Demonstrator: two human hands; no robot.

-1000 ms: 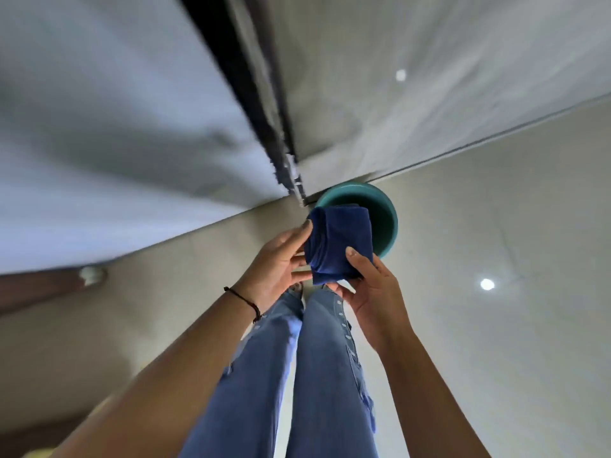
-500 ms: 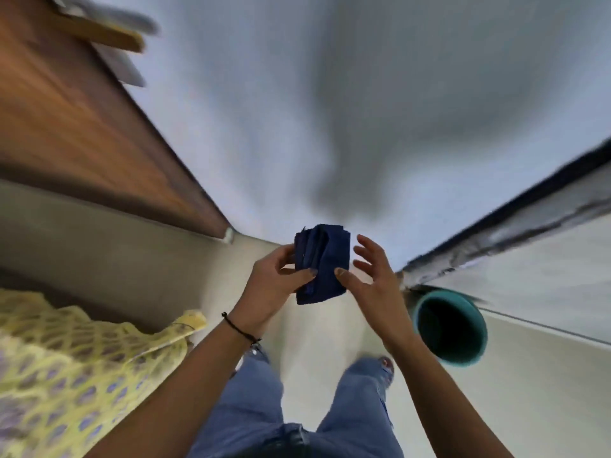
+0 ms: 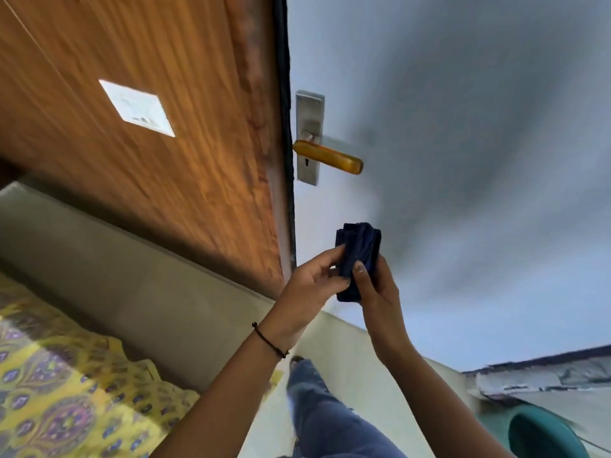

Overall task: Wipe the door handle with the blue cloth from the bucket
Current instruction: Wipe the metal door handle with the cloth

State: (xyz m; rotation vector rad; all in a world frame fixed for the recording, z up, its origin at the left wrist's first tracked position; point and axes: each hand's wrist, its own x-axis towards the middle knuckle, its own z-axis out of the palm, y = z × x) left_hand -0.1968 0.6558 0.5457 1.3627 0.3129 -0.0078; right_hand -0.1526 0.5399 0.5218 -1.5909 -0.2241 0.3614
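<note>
A folded dark blue cloth (image 3: 358, 252) is held upright between both hands, in front of the pale grey door (image 3: 463, 127). My left hand (image 3: 312, 285) pinches its left edge. My right hand (image 3: 373, 289) grips it from the right, thumb across the front. The amber door handle (image 3: 327, 157) sticks out to the right from a steel plate (image 3: 309, 120), well above the cloth and apart from it. The teal bucket (image 3: 542, 434) stands on the floor at the bottom right.
A wooden panel (image 3: 148, 94) with a white switch plate (image 3: 137, 109) fills the upper left. A bed with a yellow patterned sheet (image 3: 66, 401) lies at the lower left. My jeans leg (image 3: 327, 418) stands on the pale floor.
The view has swung left and up from the bucket to the door; the handle has come into sight. The cloth stays in both hands, raised nearer the handle.
</note>
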